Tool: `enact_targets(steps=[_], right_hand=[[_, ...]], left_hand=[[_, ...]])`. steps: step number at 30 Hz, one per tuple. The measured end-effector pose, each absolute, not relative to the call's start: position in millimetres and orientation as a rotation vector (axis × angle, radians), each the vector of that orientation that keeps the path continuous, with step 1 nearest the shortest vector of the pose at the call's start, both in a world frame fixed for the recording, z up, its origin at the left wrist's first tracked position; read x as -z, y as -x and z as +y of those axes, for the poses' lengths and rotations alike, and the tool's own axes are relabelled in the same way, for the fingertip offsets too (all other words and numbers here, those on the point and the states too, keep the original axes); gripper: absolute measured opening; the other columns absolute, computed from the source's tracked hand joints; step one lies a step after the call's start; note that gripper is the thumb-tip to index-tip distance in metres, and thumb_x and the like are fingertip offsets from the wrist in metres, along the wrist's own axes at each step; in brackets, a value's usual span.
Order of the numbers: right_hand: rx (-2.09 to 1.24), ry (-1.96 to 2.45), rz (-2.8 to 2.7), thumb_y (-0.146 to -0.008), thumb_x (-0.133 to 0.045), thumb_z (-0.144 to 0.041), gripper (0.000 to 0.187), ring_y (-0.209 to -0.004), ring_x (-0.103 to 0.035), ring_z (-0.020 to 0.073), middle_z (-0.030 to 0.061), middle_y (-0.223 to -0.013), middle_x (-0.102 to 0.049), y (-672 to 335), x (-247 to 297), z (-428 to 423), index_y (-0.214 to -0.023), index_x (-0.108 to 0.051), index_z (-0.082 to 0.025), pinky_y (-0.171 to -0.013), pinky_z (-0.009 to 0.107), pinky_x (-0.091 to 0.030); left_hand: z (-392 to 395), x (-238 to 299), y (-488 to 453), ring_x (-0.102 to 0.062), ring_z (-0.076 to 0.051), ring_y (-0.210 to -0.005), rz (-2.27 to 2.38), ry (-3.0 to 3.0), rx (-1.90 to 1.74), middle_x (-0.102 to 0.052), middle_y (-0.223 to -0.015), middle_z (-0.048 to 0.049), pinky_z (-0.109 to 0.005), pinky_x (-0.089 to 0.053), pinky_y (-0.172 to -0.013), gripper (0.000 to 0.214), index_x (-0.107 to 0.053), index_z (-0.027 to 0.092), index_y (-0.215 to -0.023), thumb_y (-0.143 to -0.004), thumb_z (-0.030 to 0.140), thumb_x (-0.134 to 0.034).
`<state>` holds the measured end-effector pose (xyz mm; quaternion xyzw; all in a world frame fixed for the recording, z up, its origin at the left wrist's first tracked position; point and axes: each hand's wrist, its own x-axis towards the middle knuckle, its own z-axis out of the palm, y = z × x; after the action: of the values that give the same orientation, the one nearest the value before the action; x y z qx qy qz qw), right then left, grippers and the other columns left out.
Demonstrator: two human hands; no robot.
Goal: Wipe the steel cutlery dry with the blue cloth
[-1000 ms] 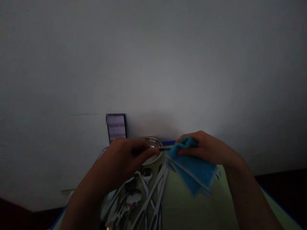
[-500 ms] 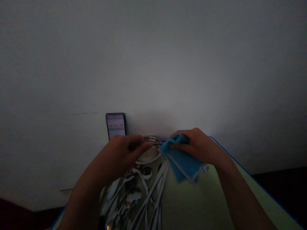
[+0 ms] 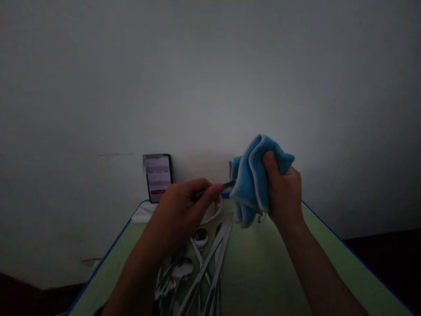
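Note:
Between thumb and fingers, my left hand [image 3: 182,208] grips the thin metal handle [image 3: 227,184] of a piece of cutlery. The far end of it disappears into a blue cloth [image 3: 255,175] with a pale edge, so its kind is hidden. My right hand [image 3: 284,193] is closed around the folded cloth, thumb on top. Below the hands lie several table knives [image 3: 210,259] and spoons [image 3: 182,267] in a loose pile. Behind my left hand, a round metal dish [image 3: 217,210] is partly covered.
A phone [image 3: 159,177] showing a timer leans against the wall [image 3: 210,87], on a white block [image 3: 142,213]. The green tabletop [image 3: 263,272] has a blue edge and meets the wall at the back.
My right hand has lifted and turned, bringing the cloth up and a little to the right. My left hand has shifted slightly right, still gripping the handle.

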<state>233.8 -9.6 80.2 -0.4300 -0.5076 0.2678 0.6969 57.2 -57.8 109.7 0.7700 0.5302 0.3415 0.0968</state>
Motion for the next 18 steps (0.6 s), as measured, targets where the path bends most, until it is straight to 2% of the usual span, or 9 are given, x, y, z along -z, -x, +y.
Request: enact_targets(steps=[4,9,14,18], right_hand=[[-0.683,0.948,-1.12,-0.078,-0.048,-0.057,0.041,-0.051,-0.044,0.0102,-0.0026,-0.058,-0.048,-223,-64,4,-0.068,-0.053,-0.017,-0.047,0.023,-0.038],[-0.943,0.942,-1.442,-0.08,-0.05,-0.052,0.038,-0.068,-0.055,0.0148,0.0022,-0.073,-0.06,-233,-64,11,-0.079,-0.06,-0.016,-0.062,0.027,-0.046],[-1.014,0.954,-1.757,-0.078,-0.057,-0.046,0.029,-0.072,-0.06,0.0158,0.0027,-0.083,-0.065,-262,-80,4,-0.087,-0.06,-0.018,-0.063,0.027,-0.048],[-0.982,0.993,-2.14,-0.08,-0.056,-0.041,0.024,-0.072,-0.061,0.0156,0.002,-0.083,-0.067,-274,-90,-2,-0.089,-0.063,-0.019,-0.063,0.026,-0.048]], left_hand=[[-57,-111,-61,-0.058,-0.014,-0.053,1.675,-2.293,-0.915,-0.068,-0.062,-0.0009,-0.022,-0.037,-0.051,0.04,-0.067,0.017,-0.072,-0.086,0.046,-0.042],[-58,-114,-51,-0.06,-0.016,-0.058,1.855,-2.302,-0.859,-0.069,-0.067,-0.0033,-0.025,-0.037,-0.054,0.04,-0.069,0.018,-0.076,-0.085,0.047,-0.043],[-59,-115,-45,-0.048,-0.009,-0.042,1.739,-2.366,-0.804,-0.06,-0.051,0.0033,-0.022,-0.032,-0.047,0.036,-0.068,0.019,-0.071,-0.085,0.045,-0.045],[-59,-114,-40,-0.045,-0.007,-0.041,1.64,-2.394,-0.728,-0.054,-0.047,0.0059,-0.02,-0.029,-0.045,0.033,-0.067,0.021,-0.069,-0.084,0.042,-0.048]])
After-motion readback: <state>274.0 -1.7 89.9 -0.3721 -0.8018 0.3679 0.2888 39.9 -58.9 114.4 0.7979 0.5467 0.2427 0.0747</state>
